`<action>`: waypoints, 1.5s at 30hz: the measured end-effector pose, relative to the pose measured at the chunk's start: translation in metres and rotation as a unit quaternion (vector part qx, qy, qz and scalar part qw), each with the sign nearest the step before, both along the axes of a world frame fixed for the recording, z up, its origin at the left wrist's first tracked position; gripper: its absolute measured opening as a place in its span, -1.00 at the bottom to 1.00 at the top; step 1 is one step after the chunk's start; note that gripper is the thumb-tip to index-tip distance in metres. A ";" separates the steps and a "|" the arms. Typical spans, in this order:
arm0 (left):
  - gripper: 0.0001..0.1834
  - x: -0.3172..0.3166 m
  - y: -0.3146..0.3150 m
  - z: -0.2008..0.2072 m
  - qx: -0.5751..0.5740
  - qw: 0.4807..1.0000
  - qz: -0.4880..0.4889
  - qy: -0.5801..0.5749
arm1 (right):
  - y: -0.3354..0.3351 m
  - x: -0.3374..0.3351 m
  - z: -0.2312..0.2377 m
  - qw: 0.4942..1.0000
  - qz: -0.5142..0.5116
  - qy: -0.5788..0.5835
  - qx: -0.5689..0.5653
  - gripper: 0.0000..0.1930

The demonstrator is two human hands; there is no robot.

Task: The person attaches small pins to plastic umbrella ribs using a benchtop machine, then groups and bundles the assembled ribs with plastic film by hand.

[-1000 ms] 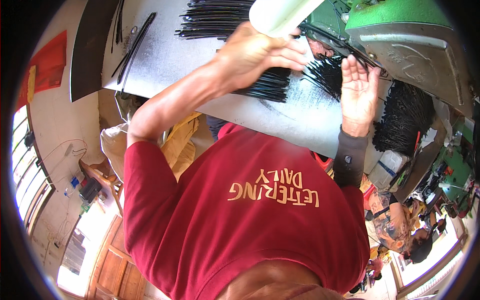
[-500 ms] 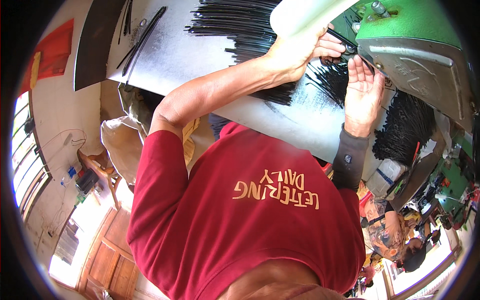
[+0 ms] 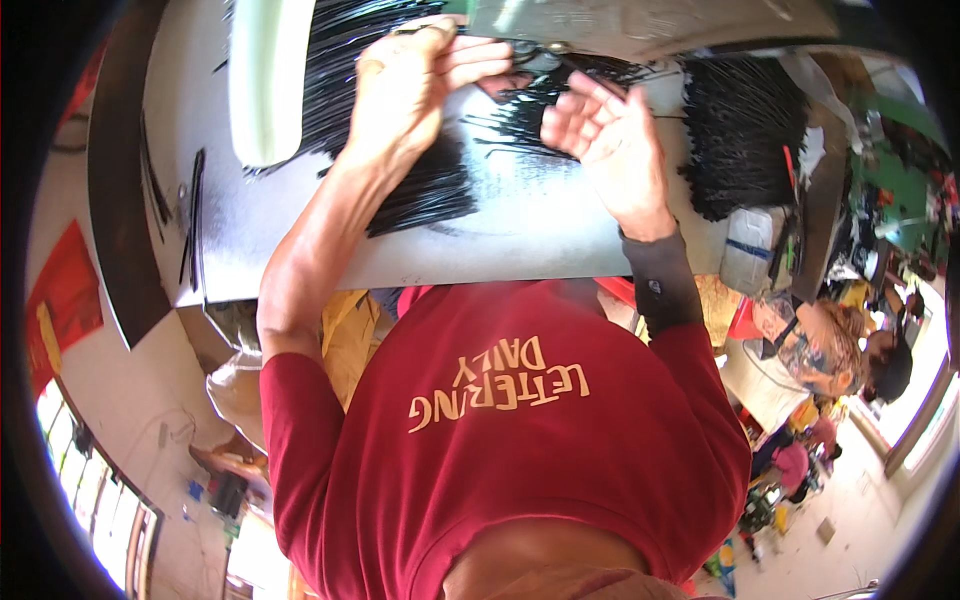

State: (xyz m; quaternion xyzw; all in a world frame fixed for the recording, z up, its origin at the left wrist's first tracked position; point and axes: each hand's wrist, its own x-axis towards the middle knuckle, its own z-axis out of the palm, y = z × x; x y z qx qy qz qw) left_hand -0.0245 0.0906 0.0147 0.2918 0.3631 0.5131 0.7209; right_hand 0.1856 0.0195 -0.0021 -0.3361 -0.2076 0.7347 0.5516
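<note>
Left hand (image 3: pixel 405 90) curled, grip unclear; right hand (image 3: pixel 612 150) loosely spread, apparently empty. Thin black strips (image 3: pixel 430 190) lie on table (image 3: pixel 520 235), wearer's side of metal machine housing (image 3: pixel 650 25). Advisable: feed straight, fingers clear.

The left hand (image 3: pixel 405 90) is reaching over black strips (image 3: pixel 425 205) toward the gray machine (image 3: pixel 650 25) on the table's (image 3: pixel 530 250) far side, its grip not showing clearly. The right hand (image 3: pixel 610 145) is hanging beside a fanned bunch (image 3: pixel 530 110), palm showing, fingers partly curled; whether it is holding anything is hard to tell. A dense heap (image 3: pixel 745 135) is lying toward the right edge, a box (image 3: pixel 752 245) is sitting by the near right corner, and a few loose strips (image 3: pixel 193 220) are lying near the left edge.
</note>
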 end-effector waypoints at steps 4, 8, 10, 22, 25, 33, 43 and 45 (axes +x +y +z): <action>-0.71 -0.016 -0.004 -0.005 0.038 0.997 -0.062 -0.003 | -0.032 0.054 0.043 0.866 0.029 -0.495 0.066 -0.70; -0.74 -0.006 -0.029 0.001 0.016 0.995 -0.100 0.011 | -0.031 0.133 0.061 0.465 -0.116 -0.858 0.185 -0.84; -0.76 0.003 -0.041 0.006 -0.016 0.992 -0.127 0.014 | -0.020 0.159 0.063 0.382 -0.128 -0.892 0.208 -0.82; -0.75 0.007 -0.059 0.008 -0.042 0.980 -0.192 -0.044 | 0.001 0.137 0.070 0.314 -0.025 -0.873 0.372 -0.83; -0.56 0.009 -0.063 0.004 -0.087 0.974 -0.172 -0.116 | 0.013 0.047 0.056 0.370 0.014 -0.799 0.473 -0.83; -0.81 0.002 -0.052 0.002 -0.108 0.989 -0.072 -0.071 | 0.029 -0.043 0.020 0.723 -0.035 -0.599 0.343 -0.97; -0.83 0.012 -0.030 -0.016 0.175 0.930 -0.050 0.319 | 0.026 -0.045 0.004 0.916 -0.056 -0.382 0.109 -0.86; -0.81 0.012 -0.029 -0.013 0.191 0.947 -0.019 0.259 | 0.026 -0.048 0.006 0.914 -0.054 -0.389 0.104 -0.85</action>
